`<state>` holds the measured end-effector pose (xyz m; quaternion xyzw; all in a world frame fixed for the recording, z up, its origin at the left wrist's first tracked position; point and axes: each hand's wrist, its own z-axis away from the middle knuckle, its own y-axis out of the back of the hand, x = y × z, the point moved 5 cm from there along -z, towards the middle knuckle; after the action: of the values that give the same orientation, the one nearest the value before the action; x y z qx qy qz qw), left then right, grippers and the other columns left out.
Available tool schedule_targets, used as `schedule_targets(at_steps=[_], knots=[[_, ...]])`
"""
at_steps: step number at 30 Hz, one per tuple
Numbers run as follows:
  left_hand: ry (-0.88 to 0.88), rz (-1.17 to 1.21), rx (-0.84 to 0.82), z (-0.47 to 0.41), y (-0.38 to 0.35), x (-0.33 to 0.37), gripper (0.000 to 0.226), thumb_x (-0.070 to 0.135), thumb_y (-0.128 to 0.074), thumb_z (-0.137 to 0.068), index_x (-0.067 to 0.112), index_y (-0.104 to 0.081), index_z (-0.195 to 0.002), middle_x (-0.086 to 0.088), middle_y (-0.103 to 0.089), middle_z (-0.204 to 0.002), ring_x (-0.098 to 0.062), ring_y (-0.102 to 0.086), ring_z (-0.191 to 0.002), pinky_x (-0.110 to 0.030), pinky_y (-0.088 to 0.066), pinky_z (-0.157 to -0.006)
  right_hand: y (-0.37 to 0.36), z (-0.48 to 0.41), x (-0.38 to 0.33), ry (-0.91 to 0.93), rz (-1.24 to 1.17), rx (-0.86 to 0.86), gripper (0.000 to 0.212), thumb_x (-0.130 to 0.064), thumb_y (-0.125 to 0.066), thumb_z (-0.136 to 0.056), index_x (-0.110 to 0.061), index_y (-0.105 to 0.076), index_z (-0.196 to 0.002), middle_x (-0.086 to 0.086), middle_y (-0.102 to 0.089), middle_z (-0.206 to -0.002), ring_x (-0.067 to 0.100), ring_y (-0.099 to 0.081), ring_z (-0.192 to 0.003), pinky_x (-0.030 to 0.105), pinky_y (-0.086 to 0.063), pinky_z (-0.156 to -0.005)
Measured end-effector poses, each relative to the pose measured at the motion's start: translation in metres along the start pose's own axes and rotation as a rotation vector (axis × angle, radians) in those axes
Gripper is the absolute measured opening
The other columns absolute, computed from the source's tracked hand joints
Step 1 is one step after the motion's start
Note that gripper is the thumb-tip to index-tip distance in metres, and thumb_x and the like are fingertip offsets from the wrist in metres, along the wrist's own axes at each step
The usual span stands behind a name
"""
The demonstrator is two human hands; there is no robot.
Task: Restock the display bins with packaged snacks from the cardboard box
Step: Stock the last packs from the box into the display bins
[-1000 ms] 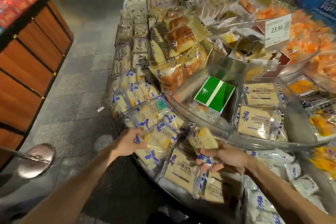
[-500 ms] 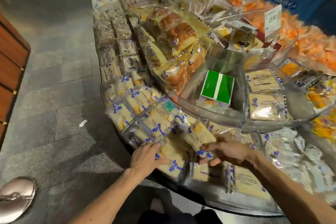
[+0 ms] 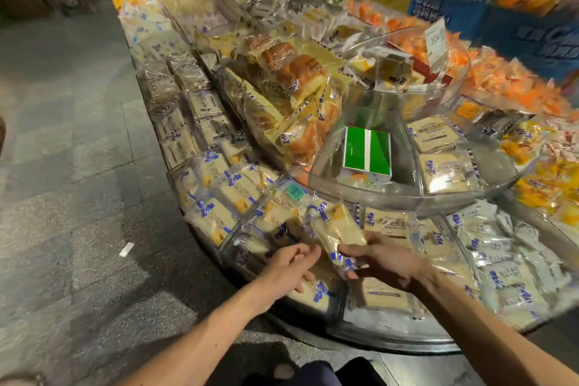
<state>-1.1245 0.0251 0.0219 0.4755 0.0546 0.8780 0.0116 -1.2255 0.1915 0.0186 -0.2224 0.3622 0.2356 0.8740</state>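
- Right fingers clamp the near end of a packet, thumb on top. The right hand hovers over the front bin of the lower tier, and the packet's far end tilts toward 11 o'clock.
- Left fingers are loosely curved and apart, holding nothing. Their tips lie just beside the packet's near end, at 9 o'clock from it. The blur hides whether they touch it.
- The change: a second ago the left hand lay on the stacked packets at 10 o'clock, and half a second ago it was pressing them down. It has now come off them and turned in toward the right hand. The packet has stayed in the right hand's grip throughout.
- For the task, the tidying on the left looks finished. The held packet seems next to be passed across or slotted in, and it is not yet in any bin.
- Outward from the hands:
  - At 12 o'clock a clear bowl holds a green box.
  - Loaves pile up at 11 o'clock.
  - A price tag stands at 1 o'clock.
  - White packets fill the bins at 3 o'clock.
  - Floor runs along 9 o'clock.
- The cardboard box is not in view.
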Motion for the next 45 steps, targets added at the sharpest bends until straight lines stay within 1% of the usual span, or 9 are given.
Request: schedule_targets(at_steps=[7,13,16,19,23,30,36,41,45], knots=[[-0.120,0.029,0.173,0.008,0.020,0.000,0.040,0.019,-0.072,-0.090,0.025,-0.060,-0.128,0.004,-0.071,-0.109,-0.014,-0.070,-0.092,-0.033,-0.060,-0.074,-0.068,-0.012,0.017,0.131,-0.019,-0.031,0.044,-0.039,-0.073,-0.083,-0.012,-0.066,-0.117,0.011,-0.073,-0.116,0.029,-0.067,-0.112,0.049,-0.047,-0.106],[-0.057,-0.541,0.039,0.006,0.110,0.036,0.047,0.018,-0.068,-0.093,0.024,-0.056,-0.138,0.015,-0.054,-0.117,-0.006,-0.053,-0.107,-0.020,-0.040,-0.092,-0.075,-0.027,-0.018,0.237,0.022,0.078,0.047,-0.026,-0.078,-0.079,-0.016,-0.060,-0.121,0.008,-0.073,-0.107,0.019,-0.066,-0.091,0.031,-0.050,-0.073],[-0.041,-0.791,-0.014,-0.005,0.132,0.045,0.037,0.018,-0.068,-0.094,0.024,-0.063,-0.131,0.008,-0.057,-0.112,-0.007,-0.054,-0.099,-0.028,-0.042,-0.089,-0.083,-0.044,-0.016,0.270,0.378,0.111,0.030,-0.001,-0.075,-0.084,-0.014,-0.063,-0.108,0.009,-0.074,-0.097,0.016,-0.069,-0.077,0.024,-0.051,-0.061],[-0.053,-0.906,-0.031,-0.021,0.138,0.046,0.033,0.012,-0.066,-0.094,0.023,-0.065,-0.125,0.003,-0.062,-0.114,-0.003,-0.054,-0.081,-0.036,-0.050,-0.095,-0.105,-0.063,-0.002,0.300,0.692,0.113,0.025,-0.007,-0.073,-0.088,-0.013,-0.063,-0.110,0.000,-0.076,-0.091,0.010,-0.072,-0.075,0.024,-0.056,-0.065],[-0.047,-1.101,-0.087,-0.044,0.136,0.030,0.035,0.010,-0.068,-0.093,0.019,-0.066,-0.126,-0.004,-0.057,-0.137,-0.014,-0.056,-0.108,-0.029,-0.045,-0.095,-0.120,-0.082,0.012,0.329,1.017,0.196,0.022,-0.020,-0.067,-0.092,-0.013,-0.068,-0.113,0.001,-0.076,-0.093,0.013,-0.068,-0.077,0.021,-0.050,-0.066],[-0.030,-1.245,-0.168,-0.056,0.134,-0.009,0.041,0.021,-0.069,-0.093,0.017,-0.061,-0.133,-0.002,-0.054,-0.142,-0.021,-0.042,-0.137,-0.036,-0.037,-0.111,-0.135,-0.086,0.024,0.386,1.506,0.171,0.029,-0.030,-0.046,-0.103,-0.017,-0.067,-0.120,0.005,-0.057,-0.128,0.028,-0.055,-0.119,0.038,-0.049,-0.091],[-0.093,-1.213,-0.047,-0.048,0.143,-0.014,0.054,0.052,-0.064,-0.090,0.022,-0.056,-0.134,0.002,-0.050,-0.137,-0.018,-0.047,-0.128,-0.035,-0.040,-0.099,-0.135,-0.092,0.031,0.393,1.611,0.131,0.033,-0.029,-0.043,-0.106,-0.015,-0.064,-0.127,0.007,-0.056,-0.137,0.027,-0.048,-0.123,0.037,-0.043,-0.096],[-0.150,-1.099,0.107,-0.030,0.141,-0.015,0.040,0.045,-0.064,-0.092,0.024,-0.060,-0.126,0.006,-0.054,-0.123,-0.013,-0.057,-0.109,-0.036,-0.047,-0.096,-0.133,-0.078,0.014,0.453,1.473,0.119,0.030,-0.026,-0.049,-0.101,-0.016,-0.059,-0.127,0.009,-0.066,-0.120,0.027,-0.061,-0.108,0.040,-0.050,-0.094],[-0.151,-0.877,0.310,0.016,0.154,0.012,0.024,0.039,-0.062,-0.096,0.016,-0.067,-0.096,0.011,-0.056,-0.078,-0.005,-0.054,-0.074,-0.025,-0.045,-0.066,-0.148,-0.051,-0.020,0.577,1.448,0.098,0.025,-0.031,-0.056,-0.098,-0.017,-0.064,-0.116,0.004,-0.068,-0.100,0.024,-0.063,-0.089,0.038,-0.053,-0.078]])
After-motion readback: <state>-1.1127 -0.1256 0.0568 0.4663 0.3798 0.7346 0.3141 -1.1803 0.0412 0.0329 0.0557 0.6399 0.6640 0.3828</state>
